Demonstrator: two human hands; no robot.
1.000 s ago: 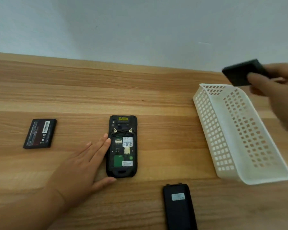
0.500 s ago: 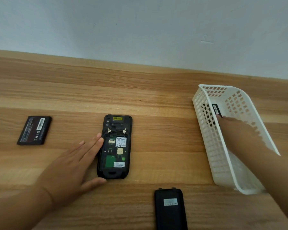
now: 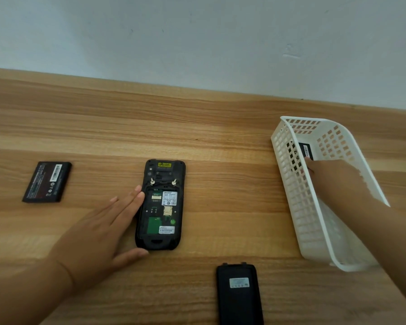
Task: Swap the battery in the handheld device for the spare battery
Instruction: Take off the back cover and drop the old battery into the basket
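- While the black handheld device lay face down near the middle of the wooden table, its back cover was off and its battery bay stood bare, showing a green board and white labels.
- The left hand lay flat on the table, fingers straight and spread, its fingertips and thumb touching the device's left edge; that grip was released and held nothing.
- The right hand reached down into the white perforated plastic basket, which stood toward the table's right edge.
- A black flat battery with a white label lay inside the basket at its far end, and the right fingertips touched its near edge.
- Whether that grip was clenched on the battery or merely resting against it could not be told, as the basket wall and the hand's own back hid the fingers.
- A second black rectangular battery with red print and a barcode label lay label up toward the table's left edge, well apart from both hands.
- The black oblong back cover with a small grey sticker lay at the table's near edge, between the device and the basket.
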